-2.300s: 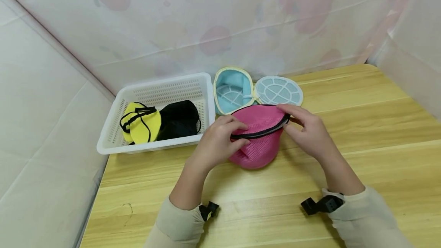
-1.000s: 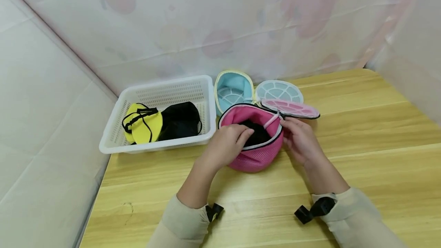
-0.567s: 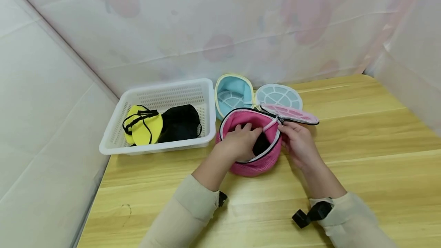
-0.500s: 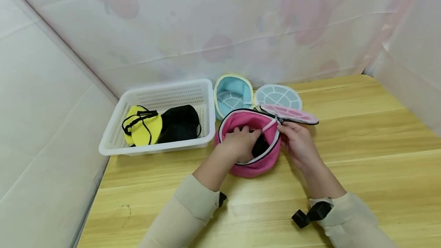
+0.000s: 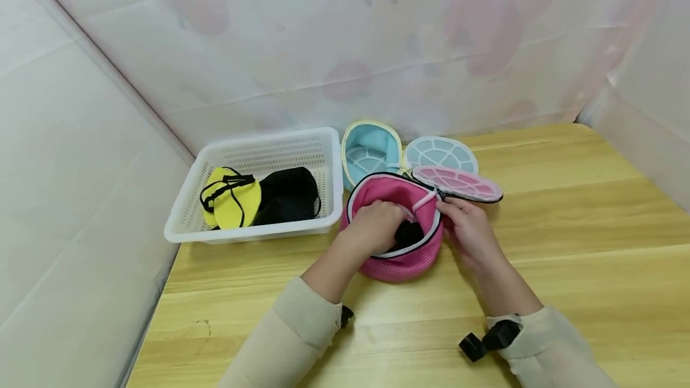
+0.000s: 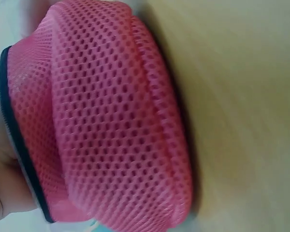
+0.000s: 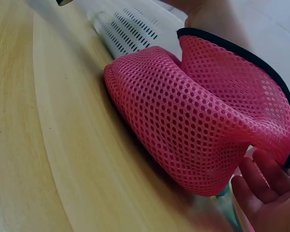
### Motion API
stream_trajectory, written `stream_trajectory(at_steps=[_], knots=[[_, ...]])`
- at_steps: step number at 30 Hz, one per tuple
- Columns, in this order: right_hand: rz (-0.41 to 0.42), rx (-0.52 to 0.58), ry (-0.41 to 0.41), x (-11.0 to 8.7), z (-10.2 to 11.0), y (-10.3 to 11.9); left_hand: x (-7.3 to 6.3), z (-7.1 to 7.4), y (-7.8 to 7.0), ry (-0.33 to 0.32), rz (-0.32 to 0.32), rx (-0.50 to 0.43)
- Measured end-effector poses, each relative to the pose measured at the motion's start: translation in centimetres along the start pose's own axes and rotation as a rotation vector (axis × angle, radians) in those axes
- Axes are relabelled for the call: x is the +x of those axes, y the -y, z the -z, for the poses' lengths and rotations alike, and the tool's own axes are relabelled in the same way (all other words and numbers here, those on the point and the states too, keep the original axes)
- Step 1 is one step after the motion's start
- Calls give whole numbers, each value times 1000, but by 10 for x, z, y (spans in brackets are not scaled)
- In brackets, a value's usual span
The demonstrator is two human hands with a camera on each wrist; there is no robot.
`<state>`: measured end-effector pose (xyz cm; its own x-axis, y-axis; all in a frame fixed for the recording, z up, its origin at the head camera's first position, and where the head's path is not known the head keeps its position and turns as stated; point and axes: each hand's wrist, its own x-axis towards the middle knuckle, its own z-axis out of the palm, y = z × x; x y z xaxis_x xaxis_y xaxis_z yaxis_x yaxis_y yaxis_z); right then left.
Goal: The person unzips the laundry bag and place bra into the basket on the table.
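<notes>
A pink mesh laundry bag [image 5: 399,265] stands unzipped on the table, its round lid [image 5: 458,183] folded out to the right. My left hand [image 5: 377,223] reaches down into it with curled fingers, the fingertips hidden. Black cloth [image 5: 408,235] bunches under and beside that hand, and I see it gripped there. At the bag's right rim, by the lid's hinge, my right hand [image 5: 469,226] pinches the edge between thumb and fingers. In the right wrist view the fingers [image 7: 261,181] curl against the mesh just below the black zip edge.
A white plastic basket [image 5: 253,235] at the left holds a yellow piece [image 5: 237,205] with black straps and a black cloth item [image 5: 288,196]. Behind the pink bag stands a light-blue mesh bag [image 5: 372,139], its lid [image 5: 442,154] open. A patterned cloth wall [image 5: 302,47] rises behind the table.
The pink bag has been unzipped and its lid laid back to the right. My left hand has gone inside, and its spread fingers have curled in. The right hand stays at the rim.
</notes>
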<state>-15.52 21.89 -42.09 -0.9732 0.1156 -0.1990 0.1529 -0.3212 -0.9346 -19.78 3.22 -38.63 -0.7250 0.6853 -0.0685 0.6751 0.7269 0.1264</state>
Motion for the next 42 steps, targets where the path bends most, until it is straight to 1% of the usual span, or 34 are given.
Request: stream_trajectory(at_steps=[2, 3, 5, 6, 7, 9, 12, 14, 16, 18, 20, 22, 23, 24, 25, 26, 27, 28, 29, 30, 31, 32, 33, 34, 35, 37, 38, 39, 40, 42], knots=[[11, 1, -5, 0, 1, -1, -3, 7, 1, -53, -14, -17], [19, 1, -10, 0, 2, -1, -5, 11, 2, -93, -19, -27], [46, -6, -28, 1, 3, -2, -9, 23, 6, -200, -24, -60], [58, -7, -36, 1, 3, -3, -12, 28, 8, -267, -22, -83], [72, -17, -44, 2, 3, -3, -15, 34, 11, -347, -18, -122], [87, -24, -53, 2, 4, -3, -21, 45, 17, -521, -5, -261], [87, -25, -67, 2, 3, -3, -30, 61, 29, -759, 52, -474], [84, -30, -79, 3, 2, -4, -35, 71, 42, -895, 117, -605], [83, -34, -91, 5, 1, -4, -40, 80, 58, -982, 229, -702], [89, -44, -100, 6, 1, -5, -45, 85, 78, -1051, 349, -785], [92, -56, -111, 6, 2, -5, -50, 86, 98, -1069, 469, -854], [89, -60, -118, 6, 3, -4, -55, 83, 117, -1051, 583, -895], [87, -62, -120, 6, 3, -4, -57, 81, 125, -1022, 641, -900], [85, -63, -120, 6, 4, -4, -58, 78, 133, -980, 682, -902], [83, -62, -120, 6, 5, -4, -60, 74, 141, -924, 721, -890], [84, -62, -119, 7, 5, -4, -61, 71, 148, -839, 761, -862], [84, -63, -118, 7, 5, -5, -62, 67, 154, -736, 795, -824], [82, -54, -113, 7, 6, -5, -64, 63, 159, -622, 820, -772], [81, -44, -112, 7, 6, -5, -64, 59, 163, -508, 829, -708], [81, -33, -110, 7, 7, -6, -65, 55, 166, -406, 825, -648], [80, -22, -109, 7, 7, -7, -66, 52, 167, -321, 819, -585], [79, -11, -106, 7, 8, -7, -66, 49, 167, -262, 814, -531], [76, 4, -102, 7, 9, -7, -65, 47, 166, -245, 811, -495], [74, 17, -99, 7, 10, -8, -65, 45, 164, -259, 804, -462], [76, 23, -96, 6, 10, -8, -63, 44, 162, -288, 787, -431], [88, 37, -85, 6, 11, -7, -61, 43, 157, -342, 734, -370], [97, 43, -79, 6, 12, -6, -59, 43, 155, -343, 700, -337], [110, 51, -73, 6, 12, -5, -58, 44, 153, -323, 660, -314], [124, 60, -68, 6, 12, -4, -57, 44, 151, -280, 617, -296], [158, 82, -57, 6, 12, -1, -55, 44, 149, -162, 554, -278]])
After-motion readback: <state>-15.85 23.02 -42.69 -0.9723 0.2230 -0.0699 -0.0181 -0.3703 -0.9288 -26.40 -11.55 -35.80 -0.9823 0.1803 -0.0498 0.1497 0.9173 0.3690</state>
